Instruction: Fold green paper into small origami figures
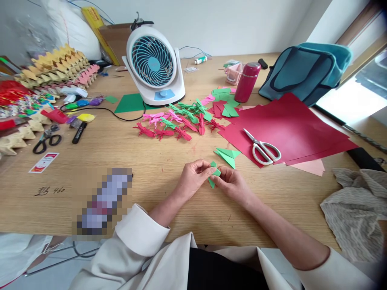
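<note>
A small piece of folded green paper [217, 172] is pinched between my two hands, just above the wooden table. My left hand [198, 174] grips it from the left with thumb and fingers closed. From the right, my right hand [231, 181] pinches its edge, thumb in front. Just beyond my fingers lies a folded green paper piece [228, 155] shaped like a dart. Farther back is a pile of small folded paper figures [181, 121] in green, pink and red. White-handled scissors [263, 149] rest on large red paper sheets [290, 125].
A white fan [154, 64] stands at the back. A red flask [247, 82] and a teal bag [302, 72] are at the back right. Black scissors [46, 140] and a marker [79, 133] lie left. A crumpled cloth [356, 209] hangs over the right edge. A blurred-out object [104, 201] lies front left.
</note>
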### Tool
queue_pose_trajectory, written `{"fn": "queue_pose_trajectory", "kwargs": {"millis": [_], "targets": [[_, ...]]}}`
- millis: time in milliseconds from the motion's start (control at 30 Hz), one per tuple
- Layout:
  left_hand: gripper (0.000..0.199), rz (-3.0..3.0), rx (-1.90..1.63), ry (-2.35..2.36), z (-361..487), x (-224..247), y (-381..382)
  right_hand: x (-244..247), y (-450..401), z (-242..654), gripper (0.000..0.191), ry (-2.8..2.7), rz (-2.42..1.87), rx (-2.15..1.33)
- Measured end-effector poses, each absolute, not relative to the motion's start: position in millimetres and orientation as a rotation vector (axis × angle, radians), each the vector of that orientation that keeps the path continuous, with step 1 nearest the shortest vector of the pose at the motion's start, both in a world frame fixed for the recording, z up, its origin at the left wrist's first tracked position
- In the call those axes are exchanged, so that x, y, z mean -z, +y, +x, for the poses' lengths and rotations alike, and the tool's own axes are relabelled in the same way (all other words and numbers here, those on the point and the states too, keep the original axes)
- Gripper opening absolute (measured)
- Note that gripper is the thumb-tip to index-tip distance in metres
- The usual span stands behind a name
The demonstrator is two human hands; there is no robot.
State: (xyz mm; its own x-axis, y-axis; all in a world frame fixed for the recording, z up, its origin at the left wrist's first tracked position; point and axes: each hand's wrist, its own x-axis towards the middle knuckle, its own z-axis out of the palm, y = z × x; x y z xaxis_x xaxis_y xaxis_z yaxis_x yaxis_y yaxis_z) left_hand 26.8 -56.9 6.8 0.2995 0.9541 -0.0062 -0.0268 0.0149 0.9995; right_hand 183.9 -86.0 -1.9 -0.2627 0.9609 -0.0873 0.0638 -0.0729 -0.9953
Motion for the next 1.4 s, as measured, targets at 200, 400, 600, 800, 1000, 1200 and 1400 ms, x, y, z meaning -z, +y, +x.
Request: {"fn": "queue_pose_trajectory", "kwargs": {"millis": [200,400,600,800,1000,1200,1400], "targets": [[0.029,1.413,-1.037,1.036,27.0,-9.4,-59.4,7.3,-86.8,185.6,0.033,-1.502,-1.167,-1.409],[0.028,1.373,-0.971,0.974,26.5,-11.5,-59.0,11.6,-86.8,186.1,0.028,-1.485,-1.154,-1.411],[0.033,1.335,-0.945,0.920,25.5,-13.4,-59.9,-0.5,-87.4,185.1,0.029,-1.388,-1.003,-1.539],[0.032,1.134,-0.979,0.755,23.6,-13.8,-56.2,-12.7,-85.2,193.0,0.035,-1.305,-0.891,-1.743],[0.028,1.050,-0.972,0.578,24.8,-15.9,-57.3,-10.0,-84.1,195.2,0.031,-1.112,-0.867,-1.854],[0.028,1.092,-0.997,0.683,23.6,-11.8,-55.2,-11.6,-84.4,194.9,0.032,-0.943,-0.937,-1.827],[0.027,1.072,-1.086,0.823,22.1,-8.8,-52.9,-7.0,-82.6,191.5,0.039,-0.875,-1.053,-1.664]]}}
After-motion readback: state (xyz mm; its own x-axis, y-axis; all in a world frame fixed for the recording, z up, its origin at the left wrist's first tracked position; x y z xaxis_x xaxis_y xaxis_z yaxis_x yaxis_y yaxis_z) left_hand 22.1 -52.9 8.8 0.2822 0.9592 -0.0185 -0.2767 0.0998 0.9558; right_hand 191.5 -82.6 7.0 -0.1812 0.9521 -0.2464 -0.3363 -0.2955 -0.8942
